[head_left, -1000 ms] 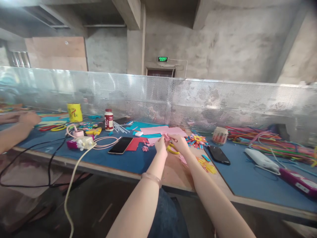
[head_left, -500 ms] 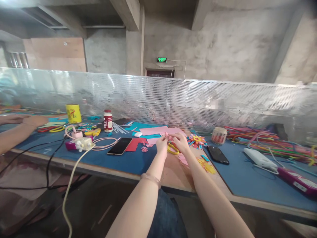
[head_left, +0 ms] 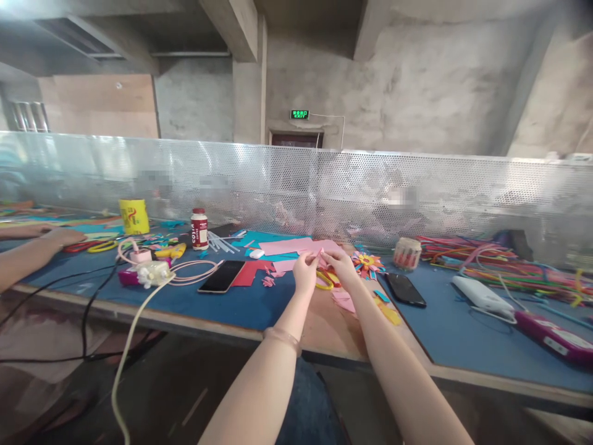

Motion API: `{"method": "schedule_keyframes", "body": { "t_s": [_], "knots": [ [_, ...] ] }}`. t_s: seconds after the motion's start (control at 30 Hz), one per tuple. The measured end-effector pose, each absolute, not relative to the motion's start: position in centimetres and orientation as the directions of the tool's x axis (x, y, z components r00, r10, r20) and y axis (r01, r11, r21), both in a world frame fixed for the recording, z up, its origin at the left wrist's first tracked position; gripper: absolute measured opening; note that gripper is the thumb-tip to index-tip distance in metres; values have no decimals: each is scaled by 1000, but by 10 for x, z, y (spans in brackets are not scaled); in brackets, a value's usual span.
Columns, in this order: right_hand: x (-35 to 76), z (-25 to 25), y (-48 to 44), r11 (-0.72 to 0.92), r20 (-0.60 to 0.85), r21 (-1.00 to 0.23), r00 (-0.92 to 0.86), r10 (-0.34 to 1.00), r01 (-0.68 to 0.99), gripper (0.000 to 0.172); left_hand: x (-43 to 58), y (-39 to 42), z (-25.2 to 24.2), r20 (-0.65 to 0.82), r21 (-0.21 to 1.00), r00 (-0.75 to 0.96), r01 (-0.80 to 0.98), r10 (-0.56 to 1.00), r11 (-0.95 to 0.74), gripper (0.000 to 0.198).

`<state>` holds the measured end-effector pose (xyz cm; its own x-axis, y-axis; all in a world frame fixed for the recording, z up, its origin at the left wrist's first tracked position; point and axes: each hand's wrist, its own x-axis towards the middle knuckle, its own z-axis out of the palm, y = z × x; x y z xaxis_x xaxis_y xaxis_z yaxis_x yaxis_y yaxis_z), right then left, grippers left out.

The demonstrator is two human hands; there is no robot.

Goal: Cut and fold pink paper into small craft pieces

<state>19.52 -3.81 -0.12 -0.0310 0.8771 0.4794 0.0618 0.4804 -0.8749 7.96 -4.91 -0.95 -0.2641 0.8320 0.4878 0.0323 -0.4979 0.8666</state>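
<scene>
My left hand [head_left: 305, 271] and my right hand [head_left: 340, 266] meet above the middle of the table, fingers pinched around a small piece of pink paper [head_left: 321, 253] that they mostly hide. Just below them lie scissors with yellow handles [head_left: 327, 282]. Behind are long pink paper strips [head_left: 285, 246] on blue sheets [head_left: 254, 238]. Beside my right hand sits a colourful paper flower [head_left: 369, 263], with yellow paper pieces [head_left: 389, 312] nearer to me. Red paper [head_left: 247, 275] and small pink cuttings [head_left: 268, 281] are left of my left hand.
A phone [head_left: 221, 276] lies left, another phone [head_left: 406, 289] right. A red bottle [head_left: 199, 228], yellow tin [head_left: 134, 216] and power strip with cables [head_left: 152, 272] stand left. Right are a jar [head_left: 407, 254], coloured strips [head_left: 467, 253] and a white power bank [head_left: 482, 294]. A co-worker's arm [head_left: 32, 253] rests far left.
My hands remain together at nearly the same place, with the fingers shifted slightly around the pink paper. The view has moved a little. The co-worker's hand at far left has shifted slightly.
</scene>
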Motion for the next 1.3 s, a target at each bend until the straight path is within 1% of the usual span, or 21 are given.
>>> {"method": "schedule_keyframes", "body": {
  "t_s": [0.07, 0.13, 0.2, 0.33, 0.43, 0.6, 0.7, 0.9, 1.07, 1.3],
  "knots": [
    [195, -1, -37, 479, 479, -877, 6, 878, 28, 39, 80, -51, -8, 502, 857, -244, 11, 830, -515, 18],
    [194, 0, -38, 472, 472, -881, 5, 881, 14, 38, 80, -52, -7, 521, 844, -233, -6, 821, -537, 12],
    [193, 1, -40, 458, 458, -889, -35, 888, 7, 39, 80, -51, -8, 525, 840, -241, -8, 816, -543, 9],
    [193, 2, -44, 431, 429, -902, -133, 894, -10, 42, 79, -44, -13, 495, 854, -265, -26, 828, -519, 12],
    [192, 3, -46, 440, 435, -898, -137, 890, 9, 40, 78, -39, -18, 478, 858, -276, -57, 834, -510, 10],
    [191, 6, -49, 456, 451, -887, -87, 888, 63, 35, 79, -35, -20, 447, 860, -286, -123, 848, -495, 7],
    [191, 7, -49, 471, 464, -880, -104, 880, 62, 34, 79, -35, -19, 427, 860, -275, -172, 861, -481, 9],
    [193, 5, -46, 424, 422, -906, -94, 902, 2, 37, 81, -35, -16, 394, 854, -281, -241, 875, -462, 19],
    [193, 4, -45, 412, 415, -910, -108, 903, -51, 36, 81, -35, -15, 381, 846, -283, -277, 880, -455, 20],
    [192, 4, -45, 404, 409, -912, -70, 910, -67, 34, 81, -36, -15, 379, 836, -272, -310, 884, -454, 18]
  ]
}}
